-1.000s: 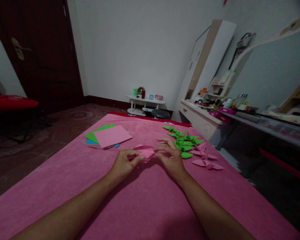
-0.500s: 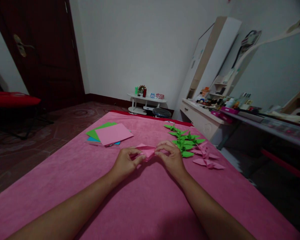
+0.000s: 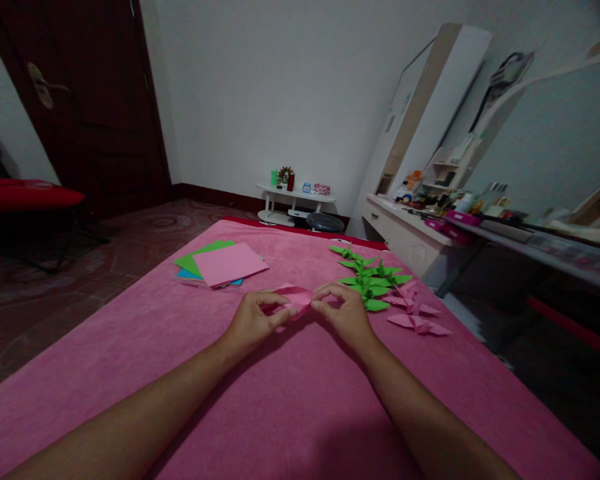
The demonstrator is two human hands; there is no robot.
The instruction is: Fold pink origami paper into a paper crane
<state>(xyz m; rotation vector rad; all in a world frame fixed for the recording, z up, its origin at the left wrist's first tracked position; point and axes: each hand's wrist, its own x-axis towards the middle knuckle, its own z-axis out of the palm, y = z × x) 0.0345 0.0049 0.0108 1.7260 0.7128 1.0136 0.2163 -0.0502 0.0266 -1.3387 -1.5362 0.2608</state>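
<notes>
Between my two hands is a partly folded piece of pink origami paper (image 3: 298, 295), held just above the pink-covered surface (image 3: 290, 400). My left hand (image 3: 257, 319) pinches its left side between thumb and fingers. On the right, my right hand (image 3: 344, 312) pinches the other end with thumb and fingertips. Fingers hide part of the folds. To the right of my right hand lie several green folded paper cranes (image 3: 370, 283) in a cluster, with pink folded cranes (image 3: 420, 325) close beside them. A fanned stack of square paper, pink sheet (image 3: 233, 263) on top, rests beyond my left hand.
A dressing table (image 3: 405, 223) crowded with bottles and boxes stands at the right. Against the back wall is a low white stand (image 3: 300, 195) with small items. A dark door (image 3: 80, 100) and a red folding chair (image 3: 30, 197) are at the left.
The pink paper's upper edges stand a little further apart, showing more of its inner face. Both hands keep their pinch, nearly in place. The view has shifted slightly.
</notes>
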